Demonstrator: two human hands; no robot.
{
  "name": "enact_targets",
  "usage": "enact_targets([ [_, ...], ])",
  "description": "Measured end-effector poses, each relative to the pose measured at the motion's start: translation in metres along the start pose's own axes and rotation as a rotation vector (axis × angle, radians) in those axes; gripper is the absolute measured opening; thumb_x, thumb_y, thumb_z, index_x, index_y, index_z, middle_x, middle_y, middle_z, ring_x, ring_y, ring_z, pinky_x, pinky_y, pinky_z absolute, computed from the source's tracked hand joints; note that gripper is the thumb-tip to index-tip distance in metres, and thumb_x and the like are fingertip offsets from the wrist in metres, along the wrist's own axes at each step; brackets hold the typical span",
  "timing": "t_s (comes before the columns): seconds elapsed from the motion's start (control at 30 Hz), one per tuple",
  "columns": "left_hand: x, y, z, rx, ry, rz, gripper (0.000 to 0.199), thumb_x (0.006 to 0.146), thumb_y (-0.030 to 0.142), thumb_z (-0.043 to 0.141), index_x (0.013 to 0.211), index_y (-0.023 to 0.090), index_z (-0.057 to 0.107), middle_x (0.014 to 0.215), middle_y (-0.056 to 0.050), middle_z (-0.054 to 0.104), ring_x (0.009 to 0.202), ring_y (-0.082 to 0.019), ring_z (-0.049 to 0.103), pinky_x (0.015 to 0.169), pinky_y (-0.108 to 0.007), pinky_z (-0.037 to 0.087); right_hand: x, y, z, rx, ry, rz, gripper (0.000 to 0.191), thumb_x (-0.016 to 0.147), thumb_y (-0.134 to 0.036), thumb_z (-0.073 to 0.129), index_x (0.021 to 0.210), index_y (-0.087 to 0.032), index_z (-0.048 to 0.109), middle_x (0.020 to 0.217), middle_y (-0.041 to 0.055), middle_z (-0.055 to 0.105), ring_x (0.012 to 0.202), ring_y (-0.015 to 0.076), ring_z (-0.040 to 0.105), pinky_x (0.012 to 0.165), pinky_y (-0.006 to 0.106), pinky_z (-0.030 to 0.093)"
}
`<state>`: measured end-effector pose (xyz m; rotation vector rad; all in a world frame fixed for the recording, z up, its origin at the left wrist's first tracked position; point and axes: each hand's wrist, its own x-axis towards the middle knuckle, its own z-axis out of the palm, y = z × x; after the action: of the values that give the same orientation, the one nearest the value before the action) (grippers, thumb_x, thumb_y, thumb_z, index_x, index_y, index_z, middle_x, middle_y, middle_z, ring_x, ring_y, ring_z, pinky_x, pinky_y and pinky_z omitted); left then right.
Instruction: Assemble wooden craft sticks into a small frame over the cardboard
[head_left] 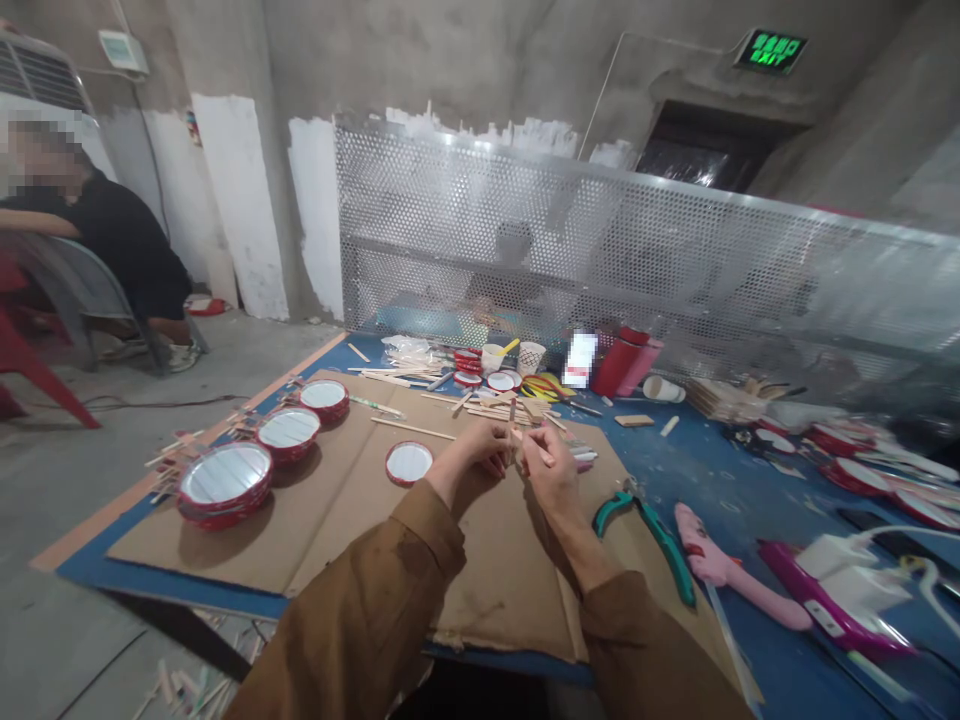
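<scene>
My left hand [486, 448] and my right hand [549, 468] are close together above the cardboard sheet [345, 540]. Both have their fingers closed at a thin wooden stick [513, 411], whose upper end stands up between them. Too little shows to tell which fingers bear it or whether a second small piece is in the right hand. Just left of my left hand lies a round red-rimmed disc [409, 462] with a silvery face. Behind the hands is a loose pile of wooden sticks [487, 404]. Teal-handled pliers [660, 540] lie right of my right hand.
Stacks of red-rimmed discs [225, 476] stand at left. On the right are a pink glue gun [731, 575], a purple power strip [817, 600] and more red-rimmed pieces [862, 477]. A phone [580, 358] and red bottle [621, 362] stand before the perforated metal screen [450, 220]. A person [120, 230] sits far left.
</scene>
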<state>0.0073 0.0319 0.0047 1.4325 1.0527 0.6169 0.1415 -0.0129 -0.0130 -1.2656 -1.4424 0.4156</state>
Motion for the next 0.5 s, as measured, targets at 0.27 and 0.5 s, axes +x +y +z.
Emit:
enact_targets([
  [0.27, 0.0037, -0.0019, -0.0018, -0.021, -0.016, -0.047, 0.024, 0.088, 0.022, 0.069, 0.071, 0.015, 0.054, 0.052, 0.002, 0.057, 0.044, -0.009, 0.058, 0.049, -0.017, 0.047, 0.0009, 0.0046, -0.0077, -0.013, 0.121, 0.045, 0.034, 0.086, -0.057, 0.058, 0.081, -0.023, 0.061, 0.061, -0.0015, 0.06, 0.052, 0.0159, 0.054, 0.052, 0.027, 0.044],
  [0.5, -0.0027, 0.0022, 0.0005, -0.03, 0.023, -0.016, 0.023, 0.088, 0.016, 0.066, 0.069, 0.015, 0.054, 0.052, 0.002, 0.056, 0.042, -0.009, 0.055, 0.048, -0.02, 0.047, 0.0007, -0.0009, 0.0003, 0.012, 0.043, 0.018, 0.04, 0.083, -0.063, 0.058, 0.078, -0.023, 0.061, 0.057, -0.0022, 0.056, 0.053, 0.0155, 0.052, 0.051, 0.027, 0.042],
])
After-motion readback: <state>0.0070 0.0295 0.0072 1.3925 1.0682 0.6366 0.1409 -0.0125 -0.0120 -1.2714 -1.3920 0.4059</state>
